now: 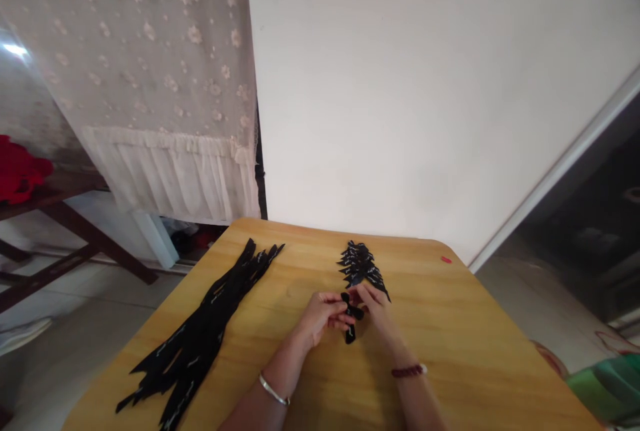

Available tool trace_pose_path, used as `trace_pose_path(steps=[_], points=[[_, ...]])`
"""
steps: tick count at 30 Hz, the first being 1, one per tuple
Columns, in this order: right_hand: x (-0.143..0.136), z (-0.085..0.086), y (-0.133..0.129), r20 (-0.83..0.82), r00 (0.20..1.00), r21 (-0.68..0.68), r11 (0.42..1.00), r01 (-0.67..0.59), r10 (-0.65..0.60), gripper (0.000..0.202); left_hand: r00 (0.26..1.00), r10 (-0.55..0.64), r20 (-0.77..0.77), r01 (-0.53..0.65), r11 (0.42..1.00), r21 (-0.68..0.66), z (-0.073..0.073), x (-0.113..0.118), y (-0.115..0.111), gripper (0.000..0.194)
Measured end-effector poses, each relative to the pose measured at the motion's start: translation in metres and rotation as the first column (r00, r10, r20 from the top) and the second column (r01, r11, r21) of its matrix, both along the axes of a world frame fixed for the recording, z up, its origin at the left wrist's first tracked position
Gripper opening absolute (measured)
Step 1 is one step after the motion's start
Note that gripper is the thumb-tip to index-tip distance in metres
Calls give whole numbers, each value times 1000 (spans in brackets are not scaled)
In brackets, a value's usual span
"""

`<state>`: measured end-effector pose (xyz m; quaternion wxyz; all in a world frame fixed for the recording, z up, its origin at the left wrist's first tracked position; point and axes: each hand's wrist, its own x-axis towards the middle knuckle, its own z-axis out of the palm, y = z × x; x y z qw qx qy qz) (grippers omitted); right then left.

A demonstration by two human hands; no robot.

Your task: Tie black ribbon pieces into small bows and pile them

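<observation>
Between my two hands is a black ribbon [351, 333] with white lettering, bent into loops like a bow, one end hanging down. My left hand [325, 314] pinches it from the left, thumb against fingers. From the right, my right hand [370, 301] grips a loop of the same ribbon; some of its fingertips are hidden behind the ribbon. Just beyond the hands lies a pile of black ribbon bows [357, 261] with pointed ends and white marks. On the left of the table, long flat black ribbon strips [200, 331] lie in a loose bundle.
The wooden table [450, 364] stands against a white wall [400, 84]. Near its far right corner is a small red piece [446, 259]. A lace curtain [175, 84] hangs at the back left. Red cloth [20, 171] rests on a dark wooden stand, and something green [607, 384] sits at lower right.
</observation>
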<state>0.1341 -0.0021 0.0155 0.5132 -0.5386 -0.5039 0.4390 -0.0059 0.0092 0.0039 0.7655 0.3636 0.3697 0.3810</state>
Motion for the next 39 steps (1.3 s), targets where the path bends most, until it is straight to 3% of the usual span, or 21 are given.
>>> trace_pose_path(steps=[11, 21, 39], points=[[-7, 4, -5, 6, 988, 76, 985, -156, 156, 21, 997, -53, -49, 54, 998, 31, 0, -1, 0, 19], [-12, 2, -3, 69, 991, 117, 986, -120, 112, 18, 994, -52, -96, 53, 998, 15, 1, 0, -1, 23], [-13, -3, -2, 42, 996, 119, 989, -89, 84, 23, 990, -79, -116, 84, 996, 39, -2, 2, 0, 21]])
